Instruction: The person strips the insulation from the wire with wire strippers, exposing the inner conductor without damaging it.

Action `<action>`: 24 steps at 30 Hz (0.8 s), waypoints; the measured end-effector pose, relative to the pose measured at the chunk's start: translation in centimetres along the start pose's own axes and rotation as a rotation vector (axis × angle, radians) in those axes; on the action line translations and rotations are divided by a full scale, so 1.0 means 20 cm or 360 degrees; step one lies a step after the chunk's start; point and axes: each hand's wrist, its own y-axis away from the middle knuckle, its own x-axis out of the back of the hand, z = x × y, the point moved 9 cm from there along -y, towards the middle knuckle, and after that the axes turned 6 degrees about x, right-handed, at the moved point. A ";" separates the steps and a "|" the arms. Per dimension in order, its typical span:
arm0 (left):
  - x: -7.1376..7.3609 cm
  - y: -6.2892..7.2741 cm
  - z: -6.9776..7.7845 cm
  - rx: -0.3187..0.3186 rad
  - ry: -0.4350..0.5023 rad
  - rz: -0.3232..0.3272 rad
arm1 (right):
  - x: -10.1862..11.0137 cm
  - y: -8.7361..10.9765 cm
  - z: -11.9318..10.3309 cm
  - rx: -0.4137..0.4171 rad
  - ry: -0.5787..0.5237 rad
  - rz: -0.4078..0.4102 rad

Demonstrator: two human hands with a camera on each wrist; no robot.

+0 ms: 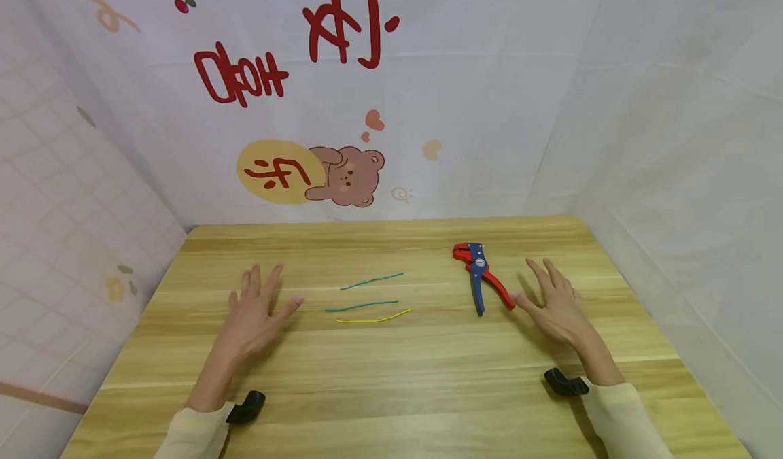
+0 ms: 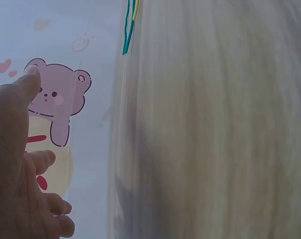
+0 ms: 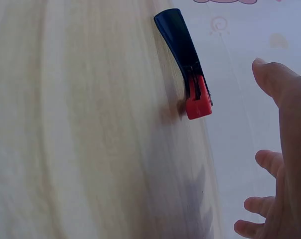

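Note:
My left hand (image 1: pixel 252 316) hovers over the left side of the table, its fingers spread and holding nothing. To its right lie three thin wires: a green wire (image 1: pixel 372 281) farthest back, another green wire (image 1: pixel 362 306) in the middle and a yellow wire (image 1: pixel 374 320) nearest me. Right of these lies a wire stripper (image 1: pixel 478 272) with one blue and one red handle, its head pointing away. My right hand (image 1: pixel 555 307) is spread just right of it, thumb tip close to the red handle's end, with nothing held. In the right wrist view, the stripper (image 3: pixel 183 55) appears beyond the thumb.
The wooden table (image 1: pixel 391 391) meets a white cloth backdrop (image 1: pixel 489 105) printed with red characters and a bear (image 1: pixel 351 177). Cloth walls also stand at the left and right. Each wrist wears a black mount (image 1: pixel 247 408) at the pale sleeve cuff.

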 end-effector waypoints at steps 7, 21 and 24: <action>-0.03 -0.01 0.03 -0.0027 0.0011 -0.0002 | -0.01 -0.02 -0.02 0.0008 -0.0004 -0.0031; -0.07 -0.02 0.14 -0.0094 0.0036 -0.0013 | -0.06 -0.06 -0.07 0.0021 -0.0053 -0.0025; -0.09 -0.02 0.16 -0.0108 0.0054 -0.0021 | -0.08 -0.07 -0.09 0.0036 -0.0062 -0.0031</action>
